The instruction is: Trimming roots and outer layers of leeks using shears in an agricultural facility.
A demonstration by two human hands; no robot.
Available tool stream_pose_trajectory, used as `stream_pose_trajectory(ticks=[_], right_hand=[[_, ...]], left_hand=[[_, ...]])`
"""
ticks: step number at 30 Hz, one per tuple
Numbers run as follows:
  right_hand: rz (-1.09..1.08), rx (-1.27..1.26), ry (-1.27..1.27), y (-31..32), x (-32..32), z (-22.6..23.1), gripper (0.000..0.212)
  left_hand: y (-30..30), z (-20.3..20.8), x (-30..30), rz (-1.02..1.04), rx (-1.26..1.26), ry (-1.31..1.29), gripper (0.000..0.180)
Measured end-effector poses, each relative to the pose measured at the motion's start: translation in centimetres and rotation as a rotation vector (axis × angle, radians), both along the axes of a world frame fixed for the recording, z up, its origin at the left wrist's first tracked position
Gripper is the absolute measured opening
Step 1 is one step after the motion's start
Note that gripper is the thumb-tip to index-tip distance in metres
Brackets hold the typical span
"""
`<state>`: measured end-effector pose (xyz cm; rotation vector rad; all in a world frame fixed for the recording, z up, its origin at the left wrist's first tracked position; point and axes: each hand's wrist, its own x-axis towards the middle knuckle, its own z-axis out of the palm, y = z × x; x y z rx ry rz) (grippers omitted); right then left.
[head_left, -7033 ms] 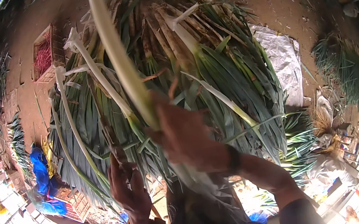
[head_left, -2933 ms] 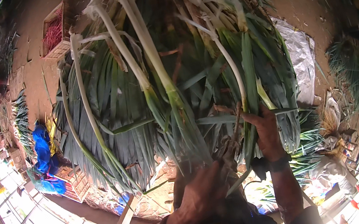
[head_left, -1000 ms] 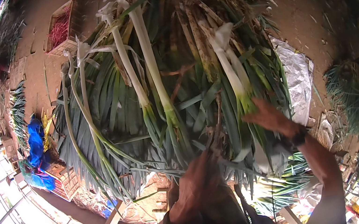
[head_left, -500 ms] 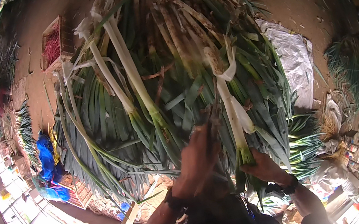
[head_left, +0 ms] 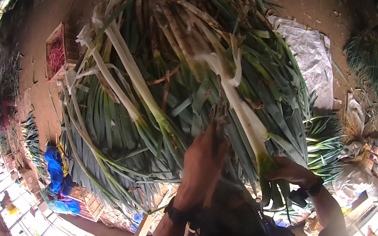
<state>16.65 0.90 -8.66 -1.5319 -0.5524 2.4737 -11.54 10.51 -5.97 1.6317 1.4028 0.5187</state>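
Observation:
My right hand (head_left: 290,171) is closed round the green leaves of a leek (head_left: 245,118). The leek's white shaft points away from me and leans left, with loose pale outer layers by its root end and along its side. Left of the leek, my left hand (head_left: 202,158) is closed on a dark, narrow, blade-like tool (head_left: 218,115), whose exact kind is blurred. The tool's tip stands close to the shaft; I cannot tell whether they touch. Beneath both hands spreads a big heap of leeks (head_left: 115,125), several pale-shafted ones lying on top at the left.
A wooden crate (head_left: 68,47) with red contents stands at the far left. Crumpled white sheeting (head_left: 312,60) lies right of the heap, on brown ground. More green bunches (head_left: 324,148) lie at the near right, and blue plastic (head_left: 54,170) is at the left.
My right hand has shifted right with the leek's leafy end, and the root end now leans further left. The left hand with the tool has dropped slightly toward me.

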Motion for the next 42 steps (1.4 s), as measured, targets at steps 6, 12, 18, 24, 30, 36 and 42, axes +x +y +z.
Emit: stream_pose_trajectory(ticks=[6, 12, 18, 24, 30, 36, 42], right_hand=[[-0.157, 0.173, 0.106, -1.4, -0.2, -0.2, 0.053], [-0.059, 0.187, -0.093, 0.4, -3.1, 1.7, 0.056], [-0.001, 0.727, -0.447, 3.5, -1.6, 4.5, 0.062], [-0.173, 0.806, -0.194, 11.7, -10.4, 16.0, 0.061], [0.063, 1.003, -0.139, 14.1, -22.3, 10.5, 0.057], [0.377, 1.333, -0.639, 11.8, -26.5, -1.9, 0.058], [0.512, 1.427, -1.474, 15.0, -14.2, -9.7, 0.063]], left_hand=[[1.5, -1.2, -0.6, -0.047, -0.112, -0.119, 0.035], [-0.1, -1.7, -2.4, -0.102, 0.079, -0.059, 0.04], [-4.6, 0.8, -5.1, 0.006, -0.265, -0.268, 0.049], [-7.3, 2.7, -10.6, -0.178, -0.189, -0.229, 0.057], [-8.7, 3.6, -18.3, 0.5, 0.22, 0.0, 0.047], [-8.8, 3.5, -19.3, 0.656, 0.21, -0.066, 0.056], [-8.3, 2.5, -15.7, 0.443, 0.109, 0.032, 0.061]])
